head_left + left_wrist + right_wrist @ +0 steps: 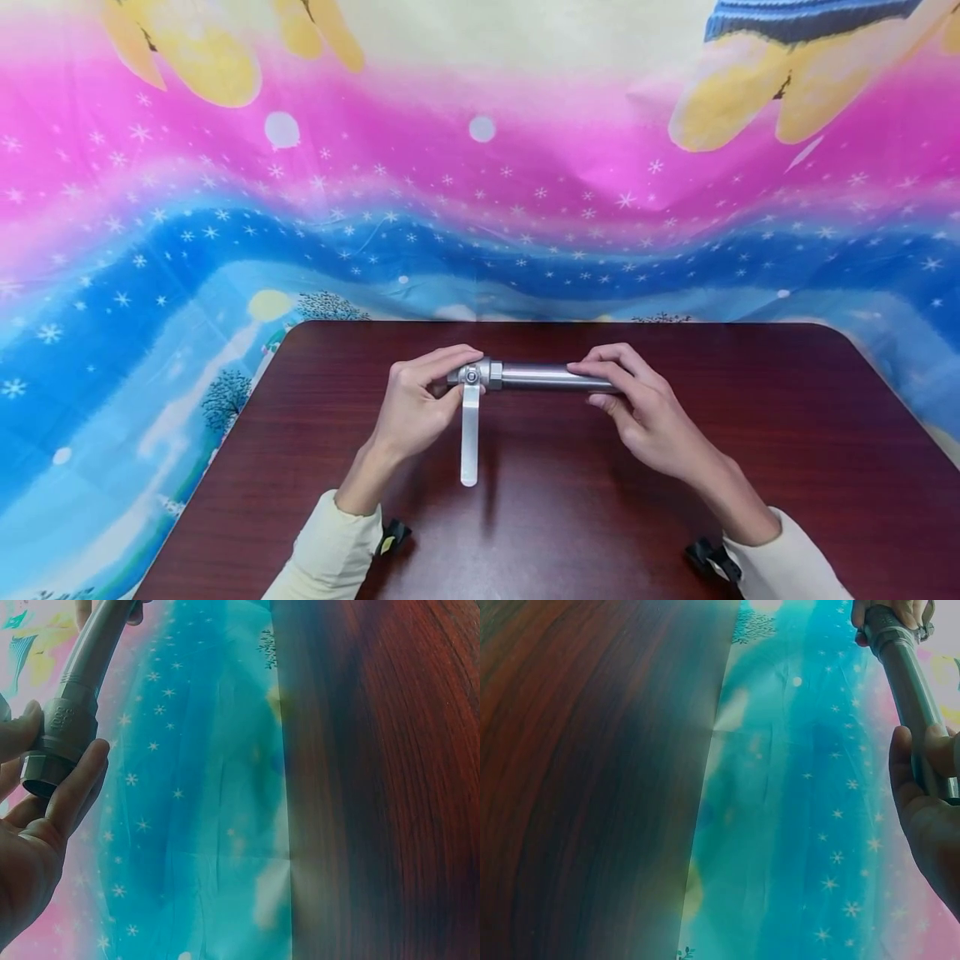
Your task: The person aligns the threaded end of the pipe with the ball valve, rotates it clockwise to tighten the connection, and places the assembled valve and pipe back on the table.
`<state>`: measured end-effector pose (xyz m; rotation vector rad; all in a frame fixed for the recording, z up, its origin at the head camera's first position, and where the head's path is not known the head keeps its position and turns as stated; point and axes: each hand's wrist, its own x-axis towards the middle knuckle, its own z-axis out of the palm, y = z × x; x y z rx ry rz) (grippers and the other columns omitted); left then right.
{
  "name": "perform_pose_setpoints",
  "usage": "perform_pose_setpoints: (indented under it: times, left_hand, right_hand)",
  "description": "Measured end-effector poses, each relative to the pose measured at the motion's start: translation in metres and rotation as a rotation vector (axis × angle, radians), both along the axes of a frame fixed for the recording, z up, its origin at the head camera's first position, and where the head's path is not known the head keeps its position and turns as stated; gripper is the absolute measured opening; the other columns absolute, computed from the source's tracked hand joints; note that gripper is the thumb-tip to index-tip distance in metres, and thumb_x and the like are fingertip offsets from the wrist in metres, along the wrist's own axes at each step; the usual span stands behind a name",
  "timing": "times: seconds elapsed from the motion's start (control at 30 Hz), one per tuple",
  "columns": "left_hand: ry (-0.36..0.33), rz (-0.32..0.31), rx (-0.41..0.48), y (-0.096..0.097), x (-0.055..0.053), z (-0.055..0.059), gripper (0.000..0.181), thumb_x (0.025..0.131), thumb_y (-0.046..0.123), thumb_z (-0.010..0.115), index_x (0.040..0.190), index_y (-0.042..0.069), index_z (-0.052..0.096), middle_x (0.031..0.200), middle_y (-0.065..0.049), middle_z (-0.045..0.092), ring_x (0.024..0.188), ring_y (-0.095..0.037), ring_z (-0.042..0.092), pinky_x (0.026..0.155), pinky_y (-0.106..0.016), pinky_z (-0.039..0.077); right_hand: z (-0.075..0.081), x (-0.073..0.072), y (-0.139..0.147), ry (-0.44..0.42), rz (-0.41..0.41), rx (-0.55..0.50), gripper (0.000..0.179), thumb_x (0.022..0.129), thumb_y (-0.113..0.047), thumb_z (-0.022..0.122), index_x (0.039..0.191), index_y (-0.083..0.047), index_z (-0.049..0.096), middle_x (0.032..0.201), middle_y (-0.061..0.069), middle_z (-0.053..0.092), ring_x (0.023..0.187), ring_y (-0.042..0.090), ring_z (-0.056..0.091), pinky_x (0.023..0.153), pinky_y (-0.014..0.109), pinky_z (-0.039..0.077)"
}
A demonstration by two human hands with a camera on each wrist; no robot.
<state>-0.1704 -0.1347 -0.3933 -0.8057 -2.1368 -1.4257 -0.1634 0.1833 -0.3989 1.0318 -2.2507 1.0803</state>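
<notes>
A metal ball valve (pixel 472 375) with a long flat silver lever (pixel 469 437) is joined to a straight steel pipe (pixel 547 376). Both hands hold the assembly level above the table, the lever pointing toward the person. My left hand (pixel 416 404) grips the valve body between fingers and thumb; in the left wrist view the valve's open hex end (pixel 45 771) shows below the thumb. My right hand (pixel 645 408) grips the pipe's far right end, fingers over the top and thumb beneath. In the right wrist view the pipe (pixel 911 694) runs from this hand up to the valve.
A dark reddish-brown wooden table (pixel 555 517) with rounded far corners lies under the hands. Behind it hangs a pink and blue cloth (pixel 420 192) printed with snowflakes. Dark straps (pixel 393 537) sit at the cuffs of the pale sleeves.
</notes>
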Motion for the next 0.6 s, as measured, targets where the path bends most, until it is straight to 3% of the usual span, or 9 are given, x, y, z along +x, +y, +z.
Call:
perform_pose_setpoints:
  times: [0.17, 0.37, 0.53, 0.6]
  left_hand:
    - [0.003, -0.004, 0.005, 0.0001, -0.0006, 0.0006, 0.041, 0.082, -0.018, 0.074, 0.118, 0.001, 0.081, 0.117, -0.014, 0.08, 0.09, -0.014, 0.073, 0.06, -0.018, 0.056]
    - [0.024, -0.004, -0.003, -0.0001, -0.0019, -0.0005, 0.041, 0.082, -0.018, 0.074, 0.118, 0.002, 0.081, 0.116, -0.014, 0.08, 0.086, -0.019, 0.072, 0.057, -0.016, 0.052]
    - [0.029, 0.002, -0.01, -0.0003, -0.0016, -0.0015, 0.044, 0.08, -0.02, 0.072, 0.118, 0.003, 0.081, 0.116, -0.014, 0.08, 0.078, -0.012, 0.065, 0.052, -0.017, 0.045]
    - [0.019, 0.001, -0.01, 0.0001, -0.0009, -0.0018, 0.046, 0.08, -0.02, 0.072, 0.118, 0.003, 0.081, 0.117, -0.014, 0.08, 0.076, -0.01, 0.064, 0.052, -0.017, 0.044]
  right_hand:
    - [0.0006, 0.0004, 0.0002, -0.038, -0.009, 0.003, 0.057, 0.087, 0.015, 0.075, 0.138, -0.011, 0.07, 0.13, 0.007, 0.062, 0.092, 0.005, 0.063, 0.079, 0.014, 0.049]
    - [-0.0004, 0.0004, 0.0012, -0.085, 0.01, -0.02, 0.054, 0.092, 0.017, 0.069, 0.139, -0.008, 0.069, 0.131, 0.008, 0.063, 0.081, 0.012, 0.07, 0.076, 0.016, 0.057]
    - [-0.0009, 0.0012, 0.0023, -0.117, 0.017, -0.018, 0.052, 0.095, 0.016, 0.066, 0.141, -0.008, 0.067, 0.132, 0.007, 0.064, 0.081, 0.01, 0.071, 0.075, 0.02, 0.059]
    - [-0.0007, 0.0026, 0.0024, -0.129, -0.001, -0.003, 0.05, 0.097, 0.012, 0.066, 0.142, -0.011, 0.066, 0.133, 0.004, 0.063, 0.091, 0.008, 0.069, 0.079, 0.019, 0.058]
